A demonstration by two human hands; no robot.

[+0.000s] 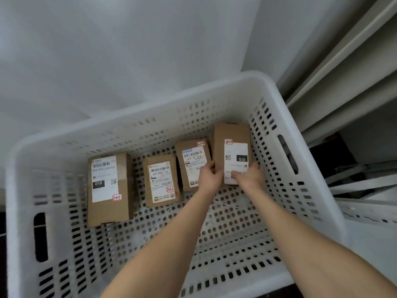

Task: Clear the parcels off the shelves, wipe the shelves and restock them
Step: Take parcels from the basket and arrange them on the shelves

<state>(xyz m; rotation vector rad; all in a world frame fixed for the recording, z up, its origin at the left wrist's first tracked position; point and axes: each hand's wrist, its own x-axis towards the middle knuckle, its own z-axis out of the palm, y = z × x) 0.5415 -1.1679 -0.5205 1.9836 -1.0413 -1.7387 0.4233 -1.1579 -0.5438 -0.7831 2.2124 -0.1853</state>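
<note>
A cardboard parcel (231, 134) is being gripped at its near end by both hands, the left hand (209, 176) at its 9 o'clock edge and the right hand (251, 176) at its 3 o'clock edge, inside a white perforated crate (137, 117). Three other parcels (161, 179) are being borne flat on the crate floor, toward 9 o'clock.

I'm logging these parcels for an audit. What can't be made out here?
Head view: lower label of the rightmost parcel, covered by the left hand and right hand gripping it.
Head view: fine print on the other three parcels, too small and blurred.
Head view: the shelves, cut off by the right edge.
</note>
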